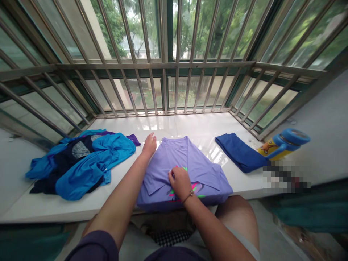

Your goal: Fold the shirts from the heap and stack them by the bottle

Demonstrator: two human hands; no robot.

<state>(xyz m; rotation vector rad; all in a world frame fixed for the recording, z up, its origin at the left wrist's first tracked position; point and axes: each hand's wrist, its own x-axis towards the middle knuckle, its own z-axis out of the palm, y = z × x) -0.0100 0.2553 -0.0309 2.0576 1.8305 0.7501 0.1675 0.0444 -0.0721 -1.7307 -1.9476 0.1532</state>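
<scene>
A: Where is the lavender cotton-looking T-shirt with the neon pink and green print (165,163)?

B: Directly under the fingers of the right hand (181,181), spread flat on the glossy white ledge (130,125). Its collar lies beyond those fingertips, and its printed lower part runs back beneath the wrist, where a thin bracelet (188,197) sits.

A: Are those fingers gripping it?

B: They are curled inward, thumb close to forefinger, over the shirt's front. I cannot tell whether any fabric is pinched between them.

A: And the left hand (149,144)?

B: Its fingers are stretched out, pointing away from the body, just beside the shirt's upper left edge. I cannot tell if they touch the cloth.

A: What else is around?

B: Left of the left fingers is a rumpled heap of bright blue, navy and purple clothes (119,145). To the right of the right fingers, past the shirt, lies a folded dark blue cloth (240,154). Farther right from them is a yellow bottle with a blue lid (282,143), near the wall.
</scene>
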